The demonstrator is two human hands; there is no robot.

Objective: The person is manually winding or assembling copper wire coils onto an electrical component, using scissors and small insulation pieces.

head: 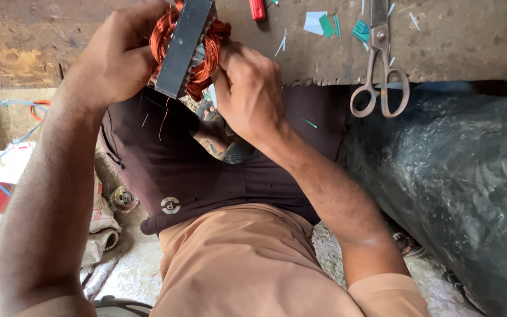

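Small white and green paper scraps (323, 23) lie on the bench (453, 41) near the scissors (381, 64). The motor stator (186, 47) with copper coils sits between both hands; the left hand (115, 56) grasps its side, and the right hand (247, 88) pinches the windings.

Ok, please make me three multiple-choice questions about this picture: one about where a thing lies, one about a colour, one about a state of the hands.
1. Where do the scissors lie?
A. at the edge of the workbench, handles past the edge
B. on the person's lap
C. in the left hand

2. What colour is the wire coil on the metal stator?
A. blue
B. copper orange
C. white

3. How is the stator held?
A. it lies alone on the bench
B. by one hand only
C. by both hands, left hand and right hand

Answers: 1 A, the handle loops hang over the bench edge; 2 B, the windings show reddish orange; 3 C, fingers of both hands close on it.
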